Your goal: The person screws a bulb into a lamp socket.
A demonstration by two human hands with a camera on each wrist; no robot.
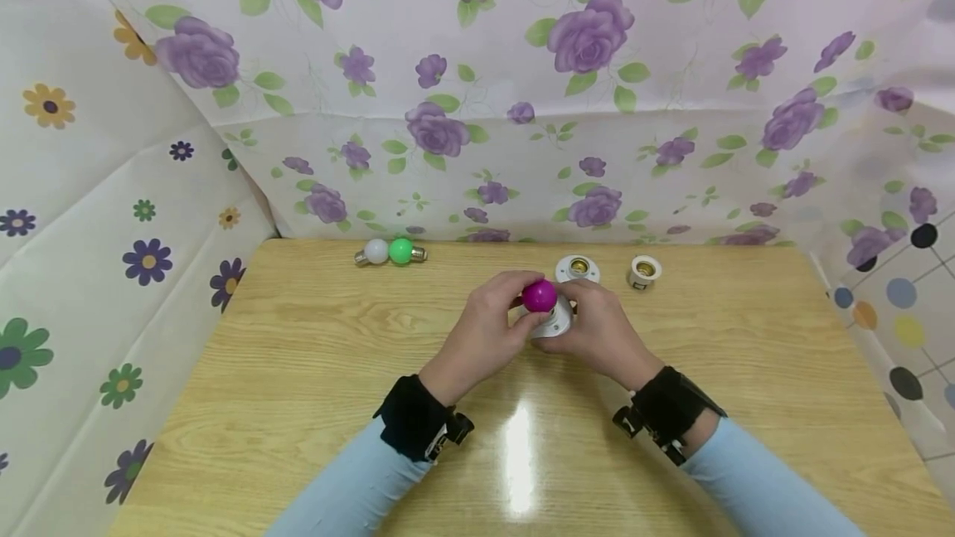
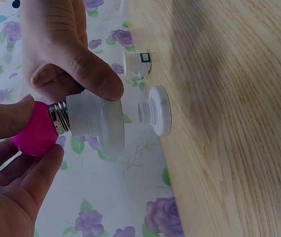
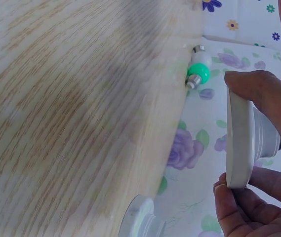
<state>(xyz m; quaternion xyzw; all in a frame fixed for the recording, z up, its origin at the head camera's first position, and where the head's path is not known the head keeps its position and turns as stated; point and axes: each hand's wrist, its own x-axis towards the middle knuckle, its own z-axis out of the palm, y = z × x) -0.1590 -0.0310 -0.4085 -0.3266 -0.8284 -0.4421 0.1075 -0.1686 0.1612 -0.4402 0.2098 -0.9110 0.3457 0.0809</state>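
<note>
My left hand (image 1: 496, 317) grips a magenta light bulb (image 1: 540, 296) by its round globe. In the left wrist view the bulb's metal screw thread (image 2: 60, 117) points at the mouth of a white lamp socket (image 2: 98, 121), and much of the thread shows outside it. My right hand (image 1: 593, 321) holds that socket by its round flanged base, thumb on one side and fingers on the other, seen in the right wrist view around the flange (image 3: 240, 138). Both things are held above the table. Whether the thread has entered the socket, I cannot tell.
Behind the hands a second flanged lamp socket (image 1: 578, 268) stands on the wooden table (image 1: 313, 371). To its right is a smaller white socket (image 1: 644, 272). A white bulb (image 1: 376, 251) and a green bulb (image 1: 401, 251) lie together at the back left. Flowered cloth (image 1: 477, 131) hangs behind.
</note>
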